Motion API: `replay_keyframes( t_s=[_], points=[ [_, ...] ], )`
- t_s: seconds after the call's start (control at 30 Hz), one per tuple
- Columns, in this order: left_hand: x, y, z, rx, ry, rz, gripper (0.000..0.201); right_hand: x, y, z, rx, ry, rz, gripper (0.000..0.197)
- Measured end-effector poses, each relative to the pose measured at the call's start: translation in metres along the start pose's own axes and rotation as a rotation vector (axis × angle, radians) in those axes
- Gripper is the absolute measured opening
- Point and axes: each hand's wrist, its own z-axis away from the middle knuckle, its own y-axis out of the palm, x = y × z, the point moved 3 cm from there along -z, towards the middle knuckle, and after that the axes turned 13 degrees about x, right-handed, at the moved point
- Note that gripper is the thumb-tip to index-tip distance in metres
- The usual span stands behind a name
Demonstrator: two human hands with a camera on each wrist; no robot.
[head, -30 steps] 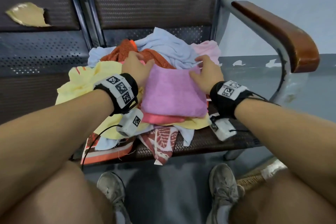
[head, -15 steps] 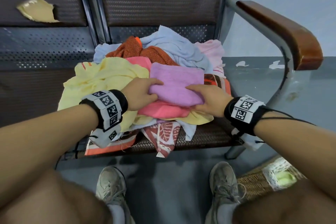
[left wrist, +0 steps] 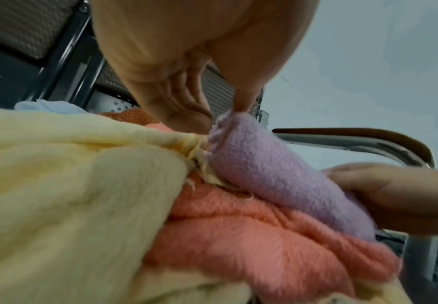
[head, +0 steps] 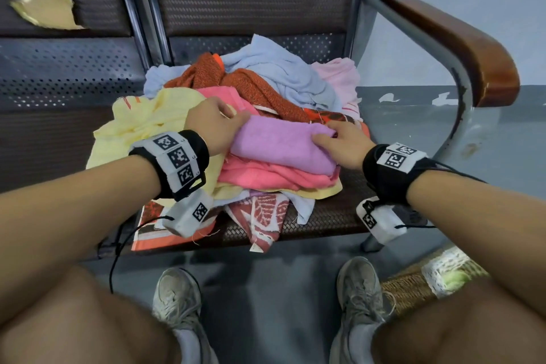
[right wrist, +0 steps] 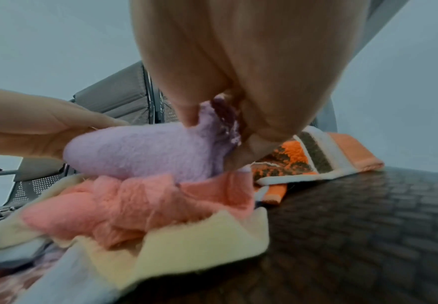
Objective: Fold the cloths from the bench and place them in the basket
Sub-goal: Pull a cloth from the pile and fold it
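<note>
A folded purple cloth (head: 280,145) lies on top of the pile of cloths on the bench seat (head: 331,216). My left hand (head: 236,120) pinches its left end; in the left wrist view the fingers (left wrist: 184,115) and thumb close on the cloth's corner (left wrist: 228,123). My right hand (head: 328,134) pinches the right end, and in the right wrist view its fingers curl round a bunched purple corner (right wrist: 212,121). A pink cloth (head: 274,174) lies directly under the purple one. The woven basket (head: 410,289) stands on the floor at lower right, partly hidden by my right leg.
A yellow cloth (head: 147,124), a rust-orange one (head: 251,86), a light blue one (head: 280,68) and patterned ones fill the seat. A wooden armrest (head: 461,47) curves along the bench's right side. My shoes (head: 177,295) rest on the grey floor below.
The purple cloth lay flat and wide a second ago. Both hands brought its far edge toward me, and now they hold its two ends as a narrower folded band.
</note>
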Motion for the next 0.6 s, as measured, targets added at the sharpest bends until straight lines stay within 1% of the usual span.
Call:
replay_keyframes(
  t_s=[0.03,0.07,0.1,0.13,0.17,0.2,0.23,0.33,0.37,0.43,0.5,0.57,0.6],
  points=[
    [0.001,0.000,-0.002,0.075,-0.065,-0.058,0.062,0.000,0.002,-0.004,0.013,0.031,-0.007,0.027],
    [0.002,0.002,-0.002,0.187,-0.133,-0.073,0.074,0.000,0.004,-0.008,0.028,0.056,-0.027,0.027],
    [0.003,0.008,0.001,0.319,-0.207,-0.020,0.082,0.000,0.005,-0.011,0.036,0.073,-0.046,0.028],
    [0.003,0.014,0.005,0.442,-0.272,0.067,0.085,0.000,0.005,-0.014,0.037,0.085,-0.058,0.030],
    [0.003,0.020,0.008,0.518,-0.307,0.142,0.084,0.000,0.005,-0.017,0.037,0.092,-0.066,0.032],
    [0.003,0.024,0.010,0.544,-0.308,0.199,0.080,0.000,0.005,-0.018,0.036,0.097,-0.067,0.033],
    [0.001,0.025,0.010,0.517,-0.287,0.249,0.075,0.000,0.005,-0.018,0.036,0.106,-0.060,0.033],
    [-0.009,0.021,0.003,0.314,-0.200,0.444,0.061,0.001,0.006,-0.019,0.039,0.128,-0.056,0.033],
    [-0.013,0.020,0.002,0.277,-0.196,0.503,0.057,0.001,0.006,-0.019,0.032,0.136,-0.059,0.034],
    [-0.023,0.025,0.003,0.251,-0.215,0.610,0.050,0.002,0.005,-0.015,0.027,0.154,-0.058,0.034],
    [-0.030,0.032,0.004,0.231,-0.240,0.695,0.052,0.000,0.005,-0.010,0.043,0.173,-0.026,0.035],
    [-0.034,0.036,0.007,0.174,-0.225,0.692,0.056,-0.003,0.004,-0.003,0.085,0.192,-0.016,0.033],
    [-0.037,0.036,0.009,0.143,-0.190,0.662,0.051,-0.003,0.002,0.002,0.109,0.200,-0.021,0.031]
  ],
)
